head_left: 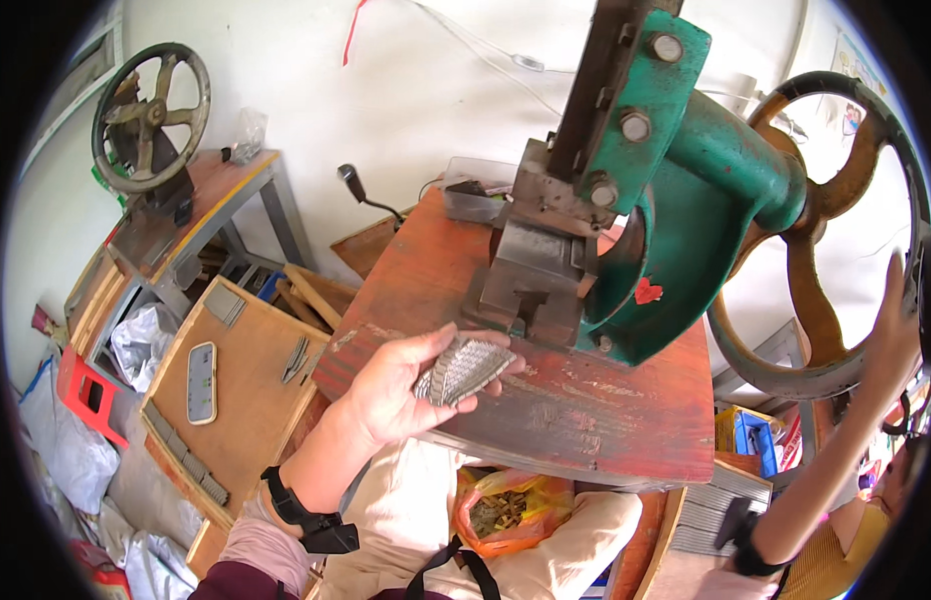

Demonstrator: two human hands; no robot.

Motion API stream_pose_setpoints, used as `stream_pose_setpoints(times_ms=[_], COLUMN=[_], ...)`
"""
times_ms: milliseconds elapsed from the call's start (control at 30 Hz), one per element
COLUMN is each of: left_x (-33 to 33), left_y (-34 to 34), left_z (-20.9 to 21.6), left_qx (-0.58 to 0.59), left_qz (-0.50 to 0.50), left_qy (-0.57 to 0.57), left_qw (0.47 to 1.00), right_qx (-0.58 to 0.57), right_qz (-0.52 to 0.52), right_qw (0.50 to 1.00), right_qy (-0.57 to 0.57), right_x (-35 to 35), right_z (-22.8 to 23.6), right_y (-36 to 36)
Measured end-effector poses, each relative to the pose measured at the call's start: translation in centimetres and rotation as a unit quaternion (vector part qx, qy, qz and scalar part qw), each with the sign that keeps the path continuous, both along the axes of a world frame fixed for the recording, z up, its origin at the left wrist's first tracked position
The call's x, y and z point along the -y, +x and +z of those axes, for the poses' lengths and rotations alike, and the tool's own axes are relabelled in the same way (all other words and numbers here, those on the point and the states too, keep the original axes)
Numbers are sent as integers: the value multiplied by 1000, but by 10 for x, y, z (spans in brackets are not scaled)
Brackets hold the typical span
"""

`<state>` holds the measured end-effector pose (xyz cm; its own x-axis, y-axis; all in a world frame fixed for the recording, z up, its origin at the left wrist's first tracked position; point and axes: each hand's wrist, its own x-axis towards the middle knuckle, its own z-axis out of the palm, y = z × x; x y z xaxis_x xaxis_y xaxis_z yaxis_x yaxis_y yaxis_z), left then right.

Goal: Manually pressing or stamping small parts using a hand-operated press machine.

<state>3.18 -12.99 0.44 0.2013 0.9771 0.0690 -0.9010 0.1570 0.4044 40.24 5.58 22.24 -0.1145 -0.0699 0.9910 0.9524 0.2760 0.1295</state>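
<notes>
While left hand [394, 388] cups pieces [468, 368], raised right hand [894, 322] seemingly touches handwheel [810, 228].

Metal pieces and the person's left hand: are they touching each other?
Touching. The head view shows the left hand holding the metal pieces, with thumb and fingers directly against them.

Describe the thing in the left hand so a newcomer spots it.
Find the green press on the red table. Nearer the wearer, the left hand holds a ridged grey bundle. Unlike the grey row lying on the wooden board, it is gripped by fingers.
</notes>
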Motion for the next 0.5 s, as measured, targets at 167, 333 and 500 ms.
stream_pose_setpoints(times_ms=[167, 333, 500], left_x=[28, 38, 29], left_y=[16, 44, 83], left_z=[-14, -20, -62], left_qx=[-28, -37, -50], left_qz=[10, -5, -114], left_qy=[-24, -63, -117], left_qw=[999, 997, 985], right_qx=[-54, -32, -31], right_qz=[192, 203, 142], right_qw=[980, 926, 876], right_qy=[-2, -315, -460], right_x=[36, 53, 45], right_z=[-161, -289, -308], right_y=[-43, -63, -47])
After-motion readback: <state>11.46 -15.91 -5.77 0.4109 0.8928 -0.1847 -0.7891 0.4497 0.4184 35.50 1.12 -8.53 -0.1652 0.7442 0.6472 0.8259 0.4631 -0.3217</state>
